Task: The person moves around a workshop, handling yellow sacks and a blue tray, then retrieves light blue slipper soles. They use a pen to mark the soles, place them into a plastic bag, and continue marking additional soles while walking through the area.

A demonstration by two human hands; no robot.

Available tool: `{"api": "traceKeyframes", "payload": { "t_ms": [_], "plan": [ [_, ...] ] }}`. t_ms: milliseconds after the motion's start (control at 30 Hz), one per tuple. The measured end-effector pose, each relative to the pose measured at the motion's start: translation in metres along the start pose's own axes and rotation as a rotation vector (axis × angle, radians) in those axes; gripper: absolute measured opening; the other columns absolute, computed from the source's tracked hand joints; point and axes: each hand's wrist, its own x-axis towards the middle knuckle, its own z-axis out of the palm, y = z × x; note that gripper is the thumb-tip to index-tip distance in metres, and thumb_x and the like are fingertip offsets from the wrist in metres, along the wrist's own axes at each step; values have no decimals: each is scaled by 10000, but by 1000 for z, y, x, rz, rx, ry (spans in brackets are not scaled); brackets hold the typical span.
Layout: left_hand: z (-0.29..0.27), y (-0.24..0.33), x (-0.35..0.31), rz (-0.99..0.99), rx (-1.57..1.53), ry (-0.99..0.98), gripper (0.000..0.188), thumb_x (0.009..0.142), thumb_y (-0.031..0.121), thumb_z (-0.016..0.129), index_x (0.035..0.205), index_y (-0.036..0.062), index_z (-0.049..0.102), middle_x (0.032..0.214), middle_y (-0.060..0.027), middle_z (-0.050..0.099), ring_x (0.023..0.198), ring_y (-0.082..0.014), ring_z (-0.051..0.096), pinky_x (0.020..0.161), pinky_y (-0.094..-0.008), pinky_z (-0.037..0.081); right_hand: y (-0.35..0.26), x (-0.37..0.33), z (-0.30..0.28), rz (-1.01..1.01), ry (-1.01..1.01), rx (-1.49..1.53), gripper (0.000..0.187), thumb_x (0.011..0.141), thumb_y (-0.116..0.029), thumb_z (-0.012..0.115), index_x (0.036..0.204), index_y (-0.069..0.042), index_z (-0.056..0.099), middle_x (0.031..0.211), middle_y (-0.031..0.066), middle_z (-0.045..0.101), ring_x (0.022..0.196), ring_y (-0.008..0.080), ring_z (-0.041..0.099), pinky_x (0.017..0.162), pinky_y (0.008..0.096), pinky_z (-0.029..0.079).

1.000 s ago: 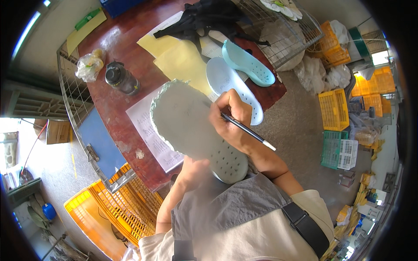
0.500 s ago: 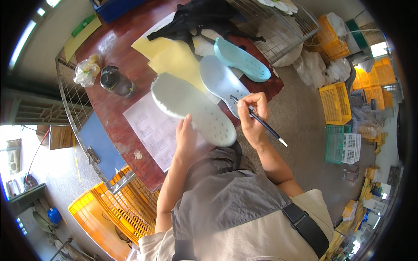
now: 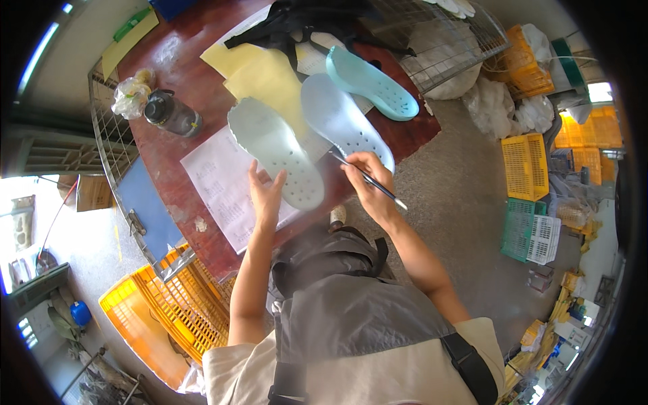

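A pale grey-green shoe sole (image 3: 273, 145), pierced with small holes, lies on the red table close to my left hand (image 3: 267, 194). That hand has its thumb and fingers spread at the sole's left edge; whether it touches is hard to tell. My right hand (image 3: 370, 182) grips a slim black pen-like tool (image 3: 375, 183) with a pale rear end, its thin tip pointing toward the grey-green sole. Beside it rests a light blue sole (image 3: 334, 111), partly behind my right hand. Farther right lies a turquoise sole (image 3: 371, 81).
Printed white paper (image 3: 216, 179) and yellow sheets (image 3: 266, 88) lie on the red table (image 3: 179, 196). A dark bottle (image 3: 174, 115) and a plastic bag (image 3: 133, 94) stand at left, black cloth (image 3: 310, 23) at the back. Orange crates (image 3: 179, 304) stand below left; a wire rack (image 3: 459, 54) borders the far right.
The grey-green sole has gone from being held up in my left hand to lying on the table. My left hand's fingers have spread. My right hand has moved left with the tool.
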Motion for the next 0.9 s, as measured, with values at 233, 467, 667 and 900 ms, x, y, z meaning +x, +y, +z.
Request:
{"api": "traceKeyframes", "payload": {
  "t_ms": [233,467,667,900],
  "plan": [
    [8,-9,2,60,98,59,802,750,85,787,1453,43,404,997,-124,648,894,-234,658,737,-354,549,38,103,108,90,2,28,183,903,-139,670,907,-4,547,793,74,668,736,131,625,684,296,505],
    [11,-12,0,-16,98,62,812,745,127,805,1457,105,415,1040,-97,608,872,-228,636,763,-372,528,87,141,153,-38,183,-92,297,886,-162,690,754,-22,465,568,68,537,496,157,525,512,328,454],
    [9,-5,0,10,141,27,782,774,55,771,1440,-3,366,1074,-171,620,926,-243,658,743,-355,582,92,137,149,-41,148,-175,284,878,-140,692,745,-18,473,559,77,540,483,174,527,502,328,456],
    [11,-9,-1,35,173,33,786,770,57,774,1435,-8,360,1074,-180,622,923,-253,660,735,-355,576,83,139,150,-5,105,-151,251,868,-156,671,763,-9,496,606,70,570,552,129,528,544,323,445]
  ]
}}
